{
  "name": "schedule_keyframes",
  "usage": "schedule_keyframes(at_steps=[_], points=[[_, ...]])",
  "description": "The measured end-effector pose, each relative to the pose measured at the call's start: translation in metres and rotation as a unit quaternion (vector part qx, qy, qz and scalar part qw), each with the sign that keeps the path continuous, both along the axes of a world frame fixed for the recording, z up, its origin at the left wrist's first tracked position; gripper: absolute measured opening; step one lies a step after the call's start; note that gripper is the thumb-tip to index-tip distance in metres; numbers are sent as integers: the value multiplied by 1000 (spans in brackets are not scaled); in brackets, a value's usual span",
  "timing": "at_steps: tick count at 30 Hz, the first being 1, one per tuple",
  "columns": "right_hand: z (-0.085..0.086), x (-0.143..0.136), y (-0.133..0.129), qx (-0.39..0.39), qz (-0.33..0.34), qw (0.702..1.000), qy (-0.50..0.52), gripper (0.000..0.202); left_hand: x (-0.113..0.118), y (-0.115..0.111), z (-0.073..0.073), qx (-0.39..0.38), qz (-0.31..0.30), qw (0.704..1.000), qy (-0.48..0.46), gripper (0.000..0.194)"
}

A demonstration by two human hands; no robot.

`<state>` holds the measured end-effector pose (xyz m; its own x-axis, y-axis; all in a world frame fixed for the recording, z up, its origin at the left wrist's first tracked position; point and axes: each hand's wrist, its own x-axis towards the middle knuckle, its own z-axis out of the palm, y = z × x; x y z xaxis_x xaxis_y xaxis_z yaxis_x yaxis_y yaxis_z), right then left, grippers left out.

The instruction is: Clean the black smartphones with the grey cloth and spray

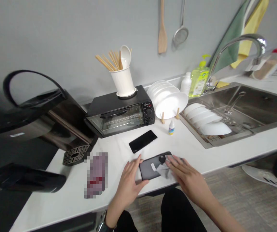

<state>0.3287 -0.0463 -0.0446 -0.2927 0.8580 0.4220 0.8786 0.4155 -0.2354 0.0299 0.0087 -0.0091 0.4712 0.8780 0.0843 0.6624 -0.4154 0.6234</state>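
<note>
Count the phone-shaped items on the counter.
2: a grey item, left hand at one end, right hand with a wipe at the other; a black item between it and the toaster oven. The pixelated patch could hide another.

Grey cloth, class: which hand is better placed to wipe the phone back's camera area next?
Probably the right hand: it holds the cloth beside the camera area, while the left hand steadies the phone back at its other end.

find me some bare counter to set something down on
Bare counter lies between the right hand and the sink, and between the black-screened phone and the blurred purple item. Crowded: the wall side, with toaster oven, white plates and soap bottle, and around the grey phone.
</note>
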Motion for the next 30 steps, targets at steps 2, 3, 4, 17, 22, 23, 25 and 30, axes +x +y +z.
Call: schedule_keyframes(at_steps=[2, 3, 4, 17, 22, 23, 25, 30], points=[[-4, 17, -3, 24, -54, 998, 26, 48, -2, 0, 3, 2, -8, 1000, 14, 105], [-5, 23, -5, 35, -72, 996, 42, 45, -3, 0, 6, 2, -15, 1000, 21, 104], [-4, 27, -7, 47, -88, 993, 61, 42, -4, 1, 10, 2, -24, 999, 28, 103], [16, -35, -30, -11, 31, 998, 59, 39, 19, 112, 14, 133, 11, 982, 131, 61], [17, -44, -18, -40, -11, 996, 79, 43, 21, 114, 13, 181, 31, 962, 201, 44], [17, -46, -13, -40, -18, 995, 85, 43, 20, 114, 15, 183, 39, 960, 208, 43], [16, -50, -1, -43, -25, 994, 98, 43, 14, 112, 20, 176, 61, 964, 189, 39], [16, -52, 48, -86, 16, 977, 195, 36, -6, 80, 42, 108, 161, 981, -25, 34]])
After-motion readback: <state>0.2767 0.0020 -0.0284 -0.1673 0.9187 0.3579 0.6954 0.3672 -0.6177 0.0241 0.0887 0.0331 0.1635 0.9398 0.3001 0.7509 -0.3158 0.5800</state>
